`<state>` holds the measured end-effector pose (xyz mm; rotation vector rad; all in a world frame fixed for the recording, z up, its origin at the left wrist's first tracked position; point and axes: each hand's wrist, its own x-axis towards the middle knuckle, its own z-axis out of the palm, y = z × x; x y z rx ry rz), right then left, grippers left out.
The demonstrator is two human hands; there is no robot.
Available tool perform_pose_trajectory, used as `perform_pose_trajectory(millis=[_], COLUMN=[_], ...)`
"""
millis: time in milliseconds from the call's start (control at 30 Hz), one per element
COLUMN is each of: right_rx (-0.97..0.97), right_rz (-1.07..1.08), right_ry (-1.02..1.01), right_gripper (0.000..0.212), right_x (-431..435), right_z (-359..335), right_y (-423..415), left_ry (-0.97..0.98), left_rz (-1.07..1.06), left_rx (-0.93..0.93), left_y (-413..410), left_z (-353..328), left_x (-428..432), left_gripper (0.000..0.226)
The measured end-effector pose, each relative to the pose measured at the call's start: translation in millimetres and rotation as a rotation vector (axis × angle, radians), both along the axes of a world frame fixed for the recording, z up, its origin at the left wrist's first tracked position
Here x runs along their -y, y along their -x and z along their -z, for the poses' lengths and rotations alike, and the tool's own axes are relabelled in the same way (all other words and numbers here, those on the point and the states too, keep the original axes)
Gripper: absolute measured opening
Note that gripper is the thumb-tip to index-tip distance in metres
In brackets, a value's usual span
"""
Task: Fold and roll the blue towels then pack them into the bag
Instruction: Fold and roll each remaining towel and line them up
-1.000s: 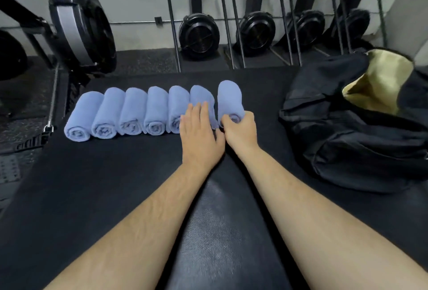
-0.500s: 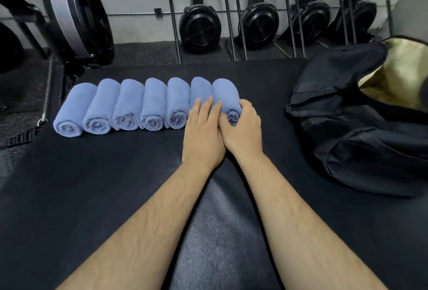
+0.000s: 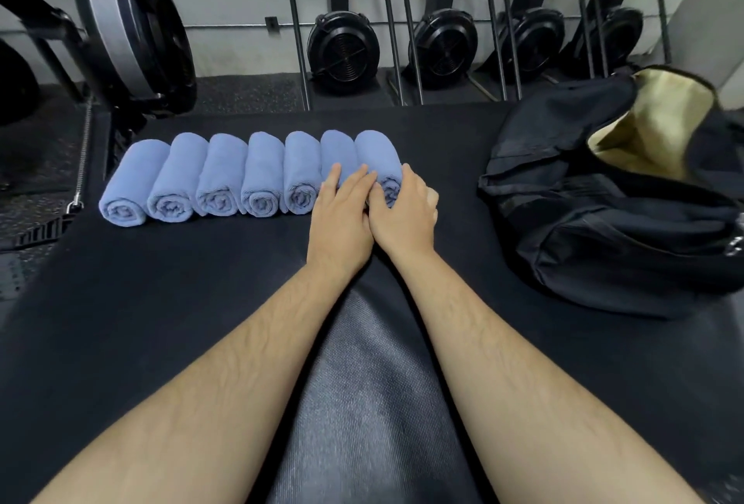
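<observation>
Seven rolled blue towels lie side by side in a row on the black padded mat [image 3: 169, 302], their spiral ends facing the camera. The rightmost rolled towel [image 3: 378, 157] sits at the end of the row nearest the bag, touching the sixth rolled towel [image 3: 337, 149] beside it. The other five rolled towels [image 3: 209, 177] run leftward, each touching its neighbour. No brand, label or writing can be read on any towel.

The right hand [image 3: 404, 213] cups the near end of the rightmost rolled towel, its fingers curled over the towel's right side and its thumb at the spiral end; how firmly it grips is hard to judge from this angle. The left hand [image 3: 342, 217] lies flat with straight, slightly spread fingers resting on the near end of the sixth rolled towel, its fingertips reaching across to the rightmost one. The two hands touch along their inner edges, and both bare forearms stretch forward from the bottom of the view.

The black bag [image 3: 604, 221] sits on the mat well to the right of the row, its mouth open to show a pale yellow lining [image 3: 660, 129]. No lettering is legible on it. Behind the mat, black fan-wheel machines [image 3: 342, 46] stand along the grey wall.
</observation>
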<state>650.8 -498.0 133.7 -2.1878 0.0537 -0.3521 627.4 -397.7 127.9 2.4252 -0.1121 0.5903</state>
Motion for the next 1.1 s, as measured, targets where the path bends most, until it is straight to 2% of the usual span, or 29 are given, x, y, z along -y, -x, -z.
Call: perform_pose_trajectory(millis=[67,133,200,233,300,467,567,867,1100], right_rx=[0.04,0.132,0.178,0.167,0.103,0.064,0.022,-0.104,-0.388], right_rz=[0.013,0.031,0.021,0.001,-0.066,-0.313,-0.44,-0.918,-1.098], right_ry=[-0.064,-0.083,0.003,0.052,0.081,-0.096,-0.103,-0.015,0.016], right_gripper=[0.062,0.042,0.018,0.014,0.017,0.021,0.024,0.028,0.02], right_x=[3,4,3,3,3,-16,-53,-222,-348], right_z=[-3,-4,-4,-4,-5,-22,-38,-46,7], right_y=[8,24,47,60,90,173,225,362,472], left_ry=[0.013,0.041,0.175,0.276,0.415,0.548,0.604,0.642,0.713], left_rz=[0.002,0.034,0.095,0.12,0.121,0.04,-0.06,-0.513,-0.881], left_rx=[0.012,0.021,-0.017,-0.065,-0.09,-0.029,-0.018,0.131,0.045], left_y=[4,16,40,56,89,175,235,408,538], left_z=[-3,-6,-11,-16,-21,-34,-41,-36,11], left_x=[0,0,0,2,0,-23,-58,-208,-292], left_gripper=[0.039,0.039,0.037,0.034,0.027,0.017,0.017,0.016,0.018])
